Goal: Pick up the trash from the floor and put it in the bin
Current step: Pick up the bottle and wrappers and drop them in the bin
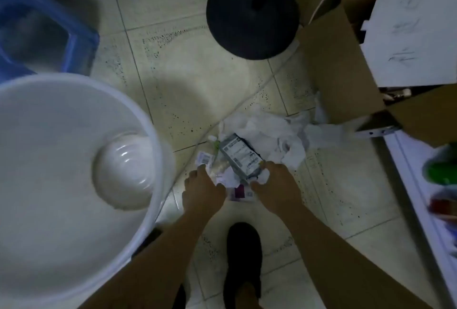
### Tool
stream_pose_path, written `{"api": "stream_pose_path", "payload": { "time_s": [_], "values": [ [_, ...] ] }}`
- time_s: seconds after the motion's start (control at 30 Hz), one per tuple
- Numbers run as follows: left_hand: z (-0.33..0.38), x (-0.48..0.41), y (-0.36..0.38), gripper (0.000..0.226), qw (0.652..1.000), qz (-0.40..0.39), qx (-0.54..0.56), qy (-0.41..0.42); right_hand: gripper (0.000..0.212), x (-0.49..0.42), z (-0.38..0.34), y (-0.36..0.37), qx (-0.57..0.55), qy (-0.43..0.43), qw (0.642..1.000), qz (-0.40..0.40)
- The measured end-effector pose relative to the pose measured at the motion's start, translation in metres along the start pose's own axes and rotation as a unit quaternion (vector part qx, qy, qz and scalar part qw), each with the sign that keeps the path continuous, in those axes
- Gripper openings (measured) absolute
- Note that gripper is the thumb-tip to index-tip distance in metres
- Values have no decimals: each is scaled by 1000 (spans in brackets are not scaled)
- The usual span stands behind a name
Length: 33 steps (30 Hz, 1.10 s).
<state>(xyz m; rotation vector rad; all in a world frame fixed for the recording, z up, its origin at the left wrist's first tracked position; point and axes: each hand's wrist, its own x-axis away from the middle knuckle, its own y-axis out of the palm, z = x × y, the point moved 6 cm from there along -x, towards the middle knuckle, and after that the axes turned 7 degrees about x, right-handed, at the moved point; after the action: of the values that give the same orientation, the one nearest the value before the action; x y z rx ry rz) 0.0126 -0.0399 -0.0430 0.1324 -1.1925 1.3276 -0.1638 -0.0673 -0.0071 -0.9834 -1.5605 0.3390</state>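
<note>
Seen from above, on pale speckled floor tiles point(197, 81): a heap of trash point(243, 157) lying between both arms, made of crumpled white paper and plastic, a dark pouch with a white printed label point(241, 156) on top, a small barcode tag at its left edge and a purple-and-white scrap at its near edge. Left hand point(204, 188) pressed on the heap's left side, fingers curled into the crumpled paper; right hand point(278, 185) on the right side, fingers closed around the pouch's near corner and the paper beside it (whether anything is lifted clear of the tiles cannot be told). Just to the left, close to the left forearm, a large white bin point(74, 160), wide open, with a domed white shape at its bottom. Behind the bin, a blue plastic crate point(47, 29). Straight beyond the heap, a round black stand base point(252, 15) with a dark pole rising from it. To the right, open cardboard boxes point(338, 61), one flap reaching down close to the far white paper. Along the right edge, a white shelf point(415, 185) with green and red items, blurred. Below the hands, a dark shoe point(243, 259) on the tiles. Thin pale cord point(247, 104) running diagonally across the floor towards the heap.
</note>
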Motion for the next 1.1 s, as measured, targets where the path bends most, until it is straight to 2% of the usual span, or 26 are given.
{"api": "stream_pose_path", "payload": {
  "time_s": [0.1,0.2,0.3,0.37,0.47,0.63,0.73,0.83,0.9,1.0,1.1],
  "values": [
    [-25,-35,22,55,997,60,46,-32,46,-35,22,20,11,-4,999,45],
    [-51,-65,59,70,998,50,-23,-40,52,-68,36,49,57,-27,996,55],
    [-68,-80,82,79,995,41,-91,-25,81,-90,48,74,147,-40,988,40],
    [-80,-92,91,83,994,65,-81,-22,90,-103,55,89,171,-42,984,41],
    [-89,-108,90,86,990,111,-86,-24,92,-117,57,101,201,-51,977,47],
    [-92,-112,78,88,978,154,-134,-42,69,-117,53,94,193,-67,972,119],
    [-81,-97,63,85,982,160,-92,-38,42,-103,47,72,171,-50,969,172],
    [-56,-69,42,79,985,166,-50,2,11,-82,37,46,127,-21,968,215],
    [-35,-46,25,74,984,169,-36,34,8,-66,29,24,43,-10,972,232],
    [3,-6,-1,70,981,172,-11,86,6,-34,17,-17,-91,0,958,272],
    [53,36,-30,67,973,175,24,149,5,2,5,-62,-174,32,947,268]
  ]
}}
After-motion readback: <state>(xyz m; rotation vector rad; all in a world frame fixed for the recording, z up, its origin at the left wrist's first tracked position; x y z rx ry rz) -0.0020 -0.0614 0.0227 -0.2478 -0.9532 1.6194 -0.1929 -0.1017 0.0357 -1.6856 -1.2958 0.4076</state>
